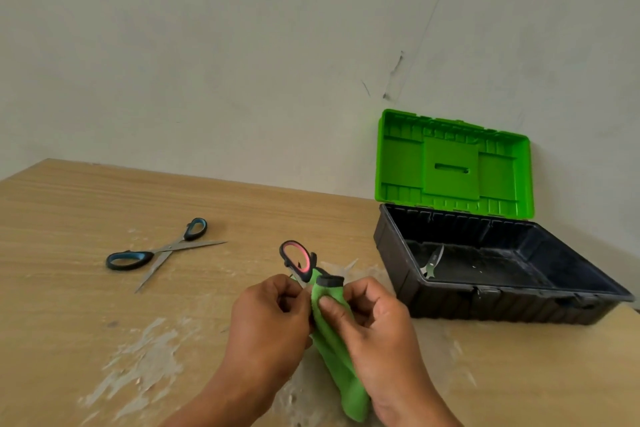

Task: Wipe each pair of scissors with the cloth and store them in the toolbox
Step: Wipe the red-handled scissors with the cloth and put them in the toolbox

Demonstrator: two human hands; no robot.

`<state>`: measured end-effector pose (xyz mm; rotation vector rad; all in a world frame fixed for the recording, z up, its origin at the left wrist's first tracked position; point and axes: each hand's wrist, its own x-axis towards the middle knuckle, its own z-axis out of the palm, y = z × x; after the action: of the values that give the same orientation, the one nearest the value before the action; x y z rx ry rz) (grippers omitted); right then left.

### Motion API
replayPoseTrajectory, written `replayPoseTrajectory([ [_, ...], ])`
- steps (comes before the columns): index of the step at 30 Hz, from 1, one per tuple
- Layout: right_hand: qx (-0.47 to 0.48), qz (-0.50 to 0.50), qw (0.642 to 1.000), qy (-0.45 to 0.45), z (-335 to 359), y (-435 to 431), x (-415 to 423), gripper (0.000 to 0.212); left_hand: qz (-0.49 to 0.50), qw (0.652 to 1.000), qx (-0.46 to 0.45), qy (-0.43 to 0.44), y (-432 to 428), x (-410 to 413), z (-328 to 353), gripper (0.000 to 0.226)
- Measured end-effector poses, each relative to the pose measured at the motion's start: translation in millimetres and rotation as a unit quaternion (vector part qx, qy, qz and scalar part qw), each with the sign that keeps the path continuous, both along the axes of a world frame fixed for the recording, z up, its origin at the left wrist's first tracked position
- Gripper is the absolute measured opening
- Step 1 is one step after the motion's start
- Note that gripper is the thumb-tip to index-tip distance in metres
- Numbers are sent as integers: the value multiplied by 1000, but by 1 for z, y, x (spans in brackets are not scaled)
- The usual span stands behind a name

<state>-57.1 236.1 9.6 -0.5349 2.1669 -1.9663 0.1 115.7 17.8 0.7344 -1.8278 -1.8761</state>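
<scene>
Scissors with black and pink handles (297, 258) stick up between my hands, their blades wrapped in a green cloth (337, 354). My left hand (268, 315) grips the scissors just below the handles. My right hand (374, 319) pinches the cloth around the blades, thumb on top. A second pair, the blue-handled scissors (162, 251), lies open on the wooden table (69, 218) at the left. The toolbox (450, 300) stands open at the right, black base and green lid (450, 166) upright. Small metal scissors (432, 262) lie inside it.
A pale wall rises directly behind the table and the toolbox. White scuffed patches mark the tabletop around my hands and to the lower left. The toolbox's front edge is about a hand's width right of my right hand.
</scene>
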Motion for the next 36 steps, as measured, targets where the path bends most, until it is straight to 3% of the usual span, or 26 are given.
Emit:
replayPoseTrajectory([
  [6, 21, -35, 996, 74, -2, 0, 0, 19, -18, 1000, -14, -2, 3, 3, 1, 28],
  [11, 14, -55, 995, 85, -1, 0, -4, 21, -35, 999, -25, 8, 4, 3, 6, 28],
  [22, -48, -116, 991, 37, 6, 14, -24, 15, -55, 995, -74, -32, 1, 6, 9, 24],
  [26, 29, -178, 970, 166, 0, 21, -35, 15, -54, 995, -68, -58, -2, 5, 8, 27],
  [30, 82, -211, 908, 353, -4, 31, -40, 13, -38, 996, -47, -70, -9, 4, 8, 29],
  [33, 103, -176, 872, 446, -5, 25, -31, 23, -27, 997, -30, -68, -14, 3, 8, 29],
  [36, 149, -66, 861, 482, -11, 14, -16, 26, -25, 997, -28, -73, -16, 3, 7, 27],
])
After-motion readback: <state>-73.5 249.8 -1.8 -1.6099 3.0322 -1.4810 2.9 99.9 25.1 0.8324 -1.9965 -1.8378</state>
